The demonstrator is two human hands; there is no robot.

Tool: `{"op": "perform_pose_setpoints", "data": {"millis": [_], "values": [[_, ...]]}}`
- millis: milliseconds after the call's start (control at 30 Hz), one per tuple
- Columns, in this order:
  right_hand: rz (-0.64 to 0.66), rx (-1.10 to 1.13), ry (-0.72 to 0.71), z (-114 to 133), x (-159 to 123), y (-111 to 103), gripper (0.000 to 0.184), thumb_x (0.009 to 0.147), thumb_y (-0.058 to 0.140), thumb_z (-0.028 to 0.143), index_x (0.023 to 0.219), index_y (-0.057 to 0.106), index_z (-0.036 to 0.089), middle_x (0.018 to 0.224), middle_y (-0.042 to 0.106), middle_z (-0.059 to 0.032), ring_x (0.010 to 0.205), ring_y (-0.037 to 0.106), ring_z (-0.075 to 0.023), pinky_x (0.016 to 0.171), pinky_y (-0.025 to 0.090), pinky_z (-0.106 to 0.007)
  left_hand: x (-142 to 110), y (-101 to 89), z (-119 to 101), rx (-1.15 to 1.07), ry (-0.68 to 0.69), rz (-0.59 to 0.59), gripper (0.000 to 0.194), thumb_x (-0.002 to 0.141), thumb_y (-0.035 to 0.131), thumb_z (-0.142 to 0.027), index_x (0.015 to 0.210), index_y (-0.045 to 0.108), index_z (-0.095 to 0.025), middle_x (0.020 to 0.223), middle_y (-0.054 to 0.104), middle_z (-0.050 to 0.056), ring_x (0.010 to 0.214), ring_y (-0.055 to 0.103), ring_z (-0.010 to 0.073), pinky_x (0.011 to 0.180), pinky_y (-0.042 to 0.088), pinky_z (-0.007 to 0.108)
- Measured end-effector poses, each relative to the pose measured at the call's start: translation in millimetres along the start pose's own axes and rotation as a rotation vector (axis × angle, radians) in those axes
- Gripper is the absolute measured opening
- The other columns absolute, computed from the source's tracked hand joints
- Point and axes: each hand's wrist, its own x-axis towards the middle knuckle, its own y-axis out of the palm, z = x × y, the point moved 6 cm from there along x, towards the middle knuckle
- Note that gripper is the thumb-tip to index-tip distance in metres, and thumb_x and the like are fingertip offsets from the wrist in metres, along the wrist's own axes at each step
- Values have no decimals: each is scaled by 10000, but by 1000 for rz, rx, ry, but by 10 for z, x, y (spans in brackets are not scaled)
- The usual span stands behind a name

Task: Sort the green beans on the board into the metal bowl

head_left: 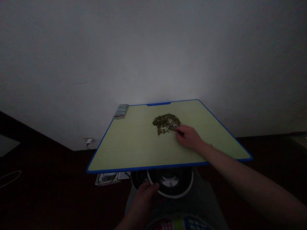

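1. My right hand [188,135], fingers drawn together, meets the near-right fringe of a loose pile of small, dark-green grains [164,120] on the pale-green, blue-rimmed rectangular tabletop [134,147]; whether it pinches anything, I cannot tell.
2. Light, low finger strokes should scatter least.
3. My left hand [144,195] grips a round, dark, white-rimmed bowl [177,197] below the front edge.
4. Open room lies left of the pile.

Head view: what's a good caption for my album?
Right hand at a patch of small dark bits, left hand on a white-rimmed bowl.
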Motion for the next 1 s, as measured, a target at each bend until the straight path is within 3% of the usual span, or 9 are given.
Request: {"op": "perform_pose_setpoints", "data": {"millis": [600, 867, 1000], "values": [[15, 48, -30, -47, 26, 58, 229, 865, 493, 142, 982, 689, 157, 898, 676, -101, 864, 617, -216, 798, 484, -337, 32, -34, 43, 24, -2, 51, 211, 703, 764, -313, 861, 752, -173, 940, 809, 105, 878, 739, 287, 779, 576, 400], [14, 48, -9, -12, 12, -1, 218, 835, 499, 128, 916, 698, 168, 844, 663, -79, 797, 602, -196, 738, 463, -309, 49, -36, 62, -1, -12, 74, 194, 718, 760, -302, 860, 741, -171, 933, 807, 104, 894, 734, 283, 826, 562, 410], [19, 48, -18, -7, 9, -3, 208, 841, 495, 136, 898, 695, 158, 825, 648, -79, 780, 598, -194, 722, 458, -306, 48, -56, 61, 16, -3, 27, 233, 694, 764, -320, 856, 735, -154, 903, 806, 115, 877, 738, 291, 800, 569, 410]]}}
